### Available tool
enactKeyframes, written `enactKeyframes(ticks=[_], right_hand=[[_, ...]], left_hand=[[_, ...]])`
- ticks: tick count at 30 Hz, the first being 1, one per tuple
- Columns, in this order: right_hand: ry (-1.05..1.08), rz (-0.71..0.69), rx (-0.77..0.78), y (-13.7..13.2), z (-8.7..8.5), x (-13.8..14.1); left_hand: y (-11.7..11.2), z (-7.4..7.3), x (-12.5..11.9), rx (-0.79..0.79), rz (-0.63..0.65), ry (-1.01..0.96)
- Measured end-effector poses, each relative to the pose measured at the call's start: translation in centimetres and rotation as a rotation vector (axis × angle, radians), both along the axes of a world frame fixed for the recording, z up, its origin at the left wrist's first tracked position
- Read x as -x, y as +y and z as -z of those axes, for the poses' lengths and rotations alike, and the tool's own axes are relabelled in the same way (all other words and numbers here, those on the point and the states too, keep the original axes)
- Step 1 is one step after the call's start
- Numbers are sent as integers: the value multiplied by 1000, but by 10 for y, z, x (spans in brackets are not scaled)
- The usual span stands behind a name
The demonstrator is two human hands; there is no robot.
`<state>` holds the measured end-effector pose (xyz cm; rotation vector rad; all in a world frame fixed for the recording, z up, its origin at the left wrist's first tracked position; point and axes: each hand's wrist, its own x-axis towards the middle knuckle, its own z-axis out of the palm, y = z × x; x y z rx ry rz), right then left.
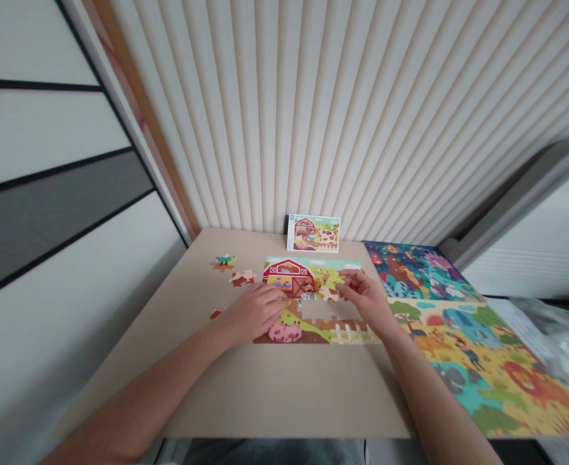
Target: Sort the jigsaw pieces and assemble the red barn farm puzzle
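A partly assembled farm jigsaw puzzle (287, 332) lies on the table, with a bare gap right of its middle. My right hand (364, 297) pinches a green-and-cream puzzle piece (331, 284) over the upper right of the puzzle, above that gap. On the puzzle's left side rests my left hand (258, 313), palm down with fingers stretched out over the barn's lower edge. Left of the puzzle are loose pieces: a blue-and-orange piece (224, 261), a brown-and-cream piece (242, 278), and a red piece (215, 314) partly hidden by my left arm.
A picture card or box (316, 233) of the farm scene leans at the back against the pleated curtain (313, 116). Two finished puzzles, a dark blue one (417, 271) and a yellow animal one (487, 381), lie along the right. Clear plastic wrapping (565, 342) sits beyond them.
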<state>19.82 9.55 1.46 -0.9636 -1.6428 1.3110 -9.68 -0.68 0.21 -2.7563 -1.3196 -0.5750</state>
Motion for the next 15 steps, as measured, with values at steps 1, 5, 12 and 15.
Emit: enactKeyframes(ticks=[1, 5, 12, 15], right_hand=[[-2, -25, 12, -2, -1, 0], [-135, -208, 32, -16, -8, 1], [-372, -689, -158, -49, -22, 16], [-382, -765, -249, -55, -24, 21]], left_hand=[[1, -2, 3, -12, -49, 2], [5, -10, 26, -59, -285, 16], [12, -19, 82, -150, -771, 25], [16, -12, 90, -78, -770, 8]])
